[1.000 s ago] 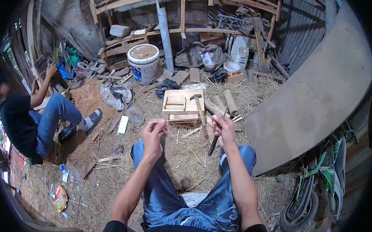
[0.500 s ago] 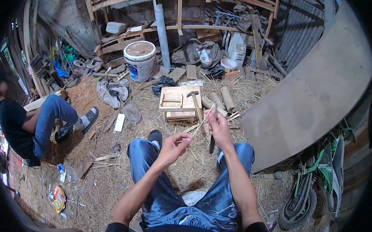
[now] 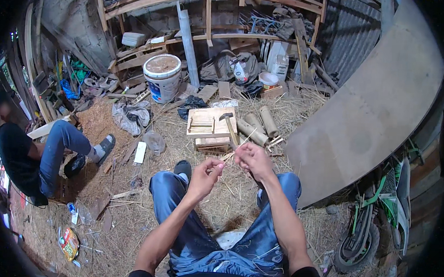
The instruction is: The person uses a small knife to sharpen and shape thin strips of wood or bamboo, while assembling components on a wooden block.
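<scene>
My left hand [image 3: 206, 177] is closed in a pinch on the lower end of a thin pale stick [image 3: 247, 138], which looks like split bamboo. The stick slants up and away past my right hand [image 3: 254, 160], whose fingers are wrapped close around it. That hand also grips what looks like a knife; only a dark bit of the knife [image 3: 255, 179] shows below the palm, and the blade is hidden. Just beyond my hands stands a low wooden block stand [image 3: 210, 134]. Several thin sticks [image 3: 202, 125] lie on its top, and a hammer [image 3: 228, 124] leans across its right side.
Cut bamboo lengths [image 3: 268, 121] lie right of the stand. A white bucket [image 3: 162, 81] stands behind it at left. A large curved board [image 3: 367, 105] fills the right side, with a small motorcycle wheel [image 3: 358, 248] below. Another person [image 3: 58, 146] sits at far left. Straw covers the ground.
My right hand has moved down and left along the stick, closer to my left hand. The knife, plainer before, is now mostly hidden. The view has shifted slightly.
</scene>
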The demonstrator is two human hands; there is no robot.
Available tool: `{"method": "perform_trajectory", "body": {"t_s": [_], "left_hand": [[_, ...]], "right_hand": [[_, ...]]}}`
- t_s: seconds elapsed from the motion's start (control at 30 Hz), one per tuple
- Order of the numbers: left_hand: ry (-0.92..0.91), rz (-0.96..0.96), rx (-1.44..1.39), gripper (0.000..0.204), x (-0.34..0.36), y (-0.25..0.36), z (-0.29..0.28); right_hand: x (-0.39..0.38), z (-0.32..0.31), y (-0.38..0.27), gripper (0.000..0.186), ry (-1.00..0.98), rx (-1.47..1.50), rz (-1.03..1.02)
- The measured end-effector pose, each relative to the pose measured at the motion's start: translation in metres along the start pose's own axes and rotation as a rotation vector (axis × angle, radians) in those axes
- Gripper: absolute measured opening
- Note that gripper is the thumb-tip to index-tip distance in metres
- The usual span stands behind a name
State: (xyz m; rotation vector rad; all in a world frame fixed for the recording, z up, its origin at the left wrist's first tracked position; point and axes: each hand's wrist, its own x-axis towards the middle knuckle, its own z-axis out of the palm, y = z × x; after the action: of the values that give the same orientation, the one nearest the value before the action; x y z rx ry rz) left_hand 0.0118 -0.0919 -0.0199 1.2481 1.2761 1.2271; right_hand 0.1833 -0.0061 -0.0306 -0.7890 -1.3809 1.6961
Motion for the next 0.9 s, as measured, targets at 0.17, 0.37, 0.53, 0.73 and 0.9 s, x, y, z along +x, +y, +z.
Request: {"method": "perform_trajectory", "body": {"t_s": [0.17, 0.37, 0.53, 0.73, 0.9], "left_hand": [[0.085, 0.152, 0.167, 0.018, -0.004, 0.001, 0.007], [0.026, 0.141, 0.184, 0.017, -0.008, 0.001, 0.002], [0.032, 0.071, 0.134, 0.018, -0.018, 0.002, 0.005], [0.021, 0.0, 0.013, 0.018, -0.012, 0.002, 0.004], [0.045, 0.045, 0.12, 0.017, -0.013, 0.003, 0.003]], "right_hand": [[-0.01, 0.013, -0.011, 0.02, -0.126, -0.07, 0.089], [-0.006, 0.0, -0.009, 0.016, 0.03, -0.038, 0.04], [-0.003, -0.016, -0.022, 0.015, 0.075, 0.057, 0.042], [-0.009, 0.004, -0.015, 0.02, -0.072, 0.074, 0.145], [-0.003, 0.001, -0.012, 0.018, -0.057, 0.032, 0.097]]}}
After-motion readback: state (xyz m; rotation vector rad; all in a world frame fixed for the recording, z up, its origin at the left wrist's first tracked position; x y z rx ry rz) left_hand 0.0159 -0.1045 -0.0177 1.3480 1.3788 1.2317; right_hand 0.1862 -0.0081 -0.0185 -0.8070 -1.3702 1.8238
